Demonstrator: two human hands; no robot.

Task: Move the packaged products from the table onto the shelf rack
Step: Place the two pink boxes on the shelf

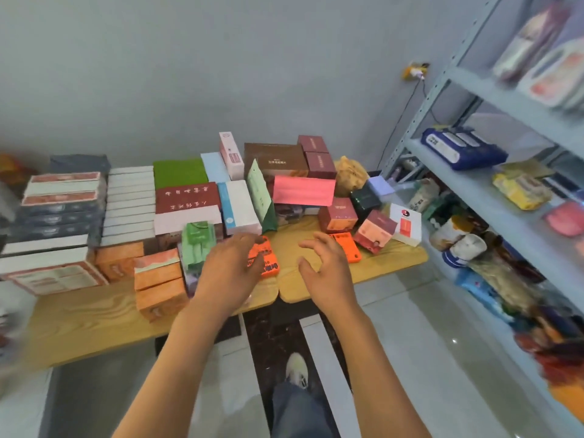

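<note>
So the grey metal shelf rack (474, 181) runs down the right side, already carrying blue wipe packs, yellow bags and a jumble of soft packets on its lower levels. Left of it sits the wooden table (94, 320), two tops pushed together with a seam near the middle, and it's crammed with boxed products: stacks of flat grey and white boxes on the far left, a green box, a maroon one with white lettering, a brown carton at the back, a pink flat box (303, 191) lying tilted on top of others.

Closer to the front edge are two flat orange packets. The left orange packet (267, 263) lies on the tabletop with its long axis running roughly away from the viewer, partly covered by the left hand (229, 267), whose fingers are loosely curved over it; can't tell if it's actually touching yet. The right orange packet (347, 248) lies just beyond the right hand (325, 270), long axis angled toward the table's right corner. That hand hovers with fingers spread and bent like a claw, holding nothing.
</note>
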